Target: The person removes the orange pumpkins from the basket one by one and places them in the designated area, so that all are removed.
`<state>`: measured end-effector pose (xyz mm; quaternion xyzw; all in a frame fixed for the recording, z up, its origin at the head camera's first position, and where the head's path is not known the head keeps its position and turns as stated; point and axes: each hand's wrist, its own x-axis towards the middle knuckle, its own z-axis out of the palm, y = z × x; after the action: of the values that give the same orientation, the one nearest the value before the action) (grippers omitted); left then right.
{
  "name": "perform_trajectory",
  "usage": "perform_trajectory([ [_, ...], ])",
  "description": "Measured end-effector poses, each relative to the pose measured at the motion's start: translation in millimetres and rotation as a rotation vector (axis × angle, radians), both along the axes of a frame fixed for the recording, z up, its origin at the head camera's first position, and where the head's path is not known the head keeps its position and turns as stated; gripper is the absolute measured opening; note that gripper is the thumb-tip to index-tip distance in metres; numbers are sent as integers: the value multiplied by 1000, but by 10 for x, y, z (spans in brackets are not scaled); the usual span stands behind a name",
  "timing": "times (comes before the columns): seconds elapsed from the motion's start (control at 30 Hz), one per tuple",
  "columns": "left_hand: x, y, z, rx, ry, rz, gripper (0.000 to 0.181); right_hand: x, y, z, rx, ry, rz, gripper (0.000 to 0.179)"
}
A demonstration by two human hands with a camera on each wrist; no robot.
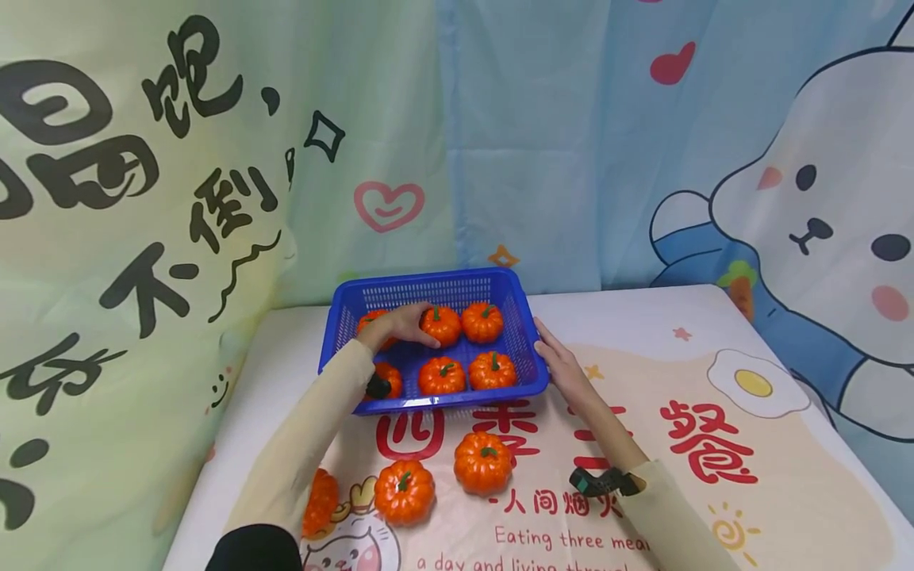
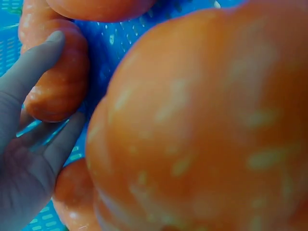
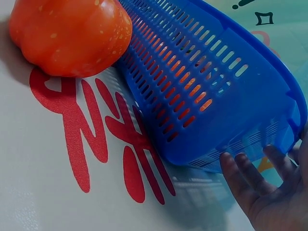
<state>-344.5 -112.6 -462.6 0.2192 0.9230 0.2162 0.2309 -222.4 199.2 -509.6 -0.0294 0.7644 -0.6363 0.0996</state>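
Note:
A blue plastic basket holds several small orange pumpkins with green stems. My left hand is down inside it and grips a pumpkin in the back row. The left wrist view shows the thumb on one side of that pumpkin and fingers on the other. A nearer pumpkin fills much of that view. Outside the basket, my right hand rests its fingers against the right end wall; the right wrist view shows the fingertips touching it.
On the printed tablecloth in front of the basket lie a pumpkin, a second pumpkin and a third pumpkin, partly hidden by my left sleeve. A printed curtain hangs behind the table.

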Motion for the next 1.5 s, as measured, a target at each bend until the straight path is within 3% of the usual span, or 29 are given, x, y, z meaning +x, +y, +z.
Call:
perform_trajectory([
  [0.17,24,-12,20,-30,10,5,79,16,-6,-17,-2,-17,-5,58],
  [0.3,11,-42,67,1,22,9,80,16,-5,-18,-14,-17,-3,59],
  [0.47,22,-105,235,102,15,86,86,-9,9,-17,-12,-20,0,60],
  [0.57,102,-83,389,196,29,110,91,-19,26,-15,-8,-17,4,61],
  [0.7,352,41,604,313,61,73,91,-29,46,-2,-9,-29,12,61],
  [0.9,908,247,817,362,100,5,87,-65,76,9,-14,-35,53,62],
  [1.0,1164,342,809,332,103,-65,87,-67,98,0,-31,-42,74,62],
  [1.1,1337,437,744,321,109,-141,86,-69,124,4,-33,-30,96,62],
  [1.33,1521,634,523,285,143,-238,83,-83,140,17,-38,-19,113,62],
  [1.5,1671,740,526,314,138,-286,82,-115,151,45,-51,-43,155,62],
])
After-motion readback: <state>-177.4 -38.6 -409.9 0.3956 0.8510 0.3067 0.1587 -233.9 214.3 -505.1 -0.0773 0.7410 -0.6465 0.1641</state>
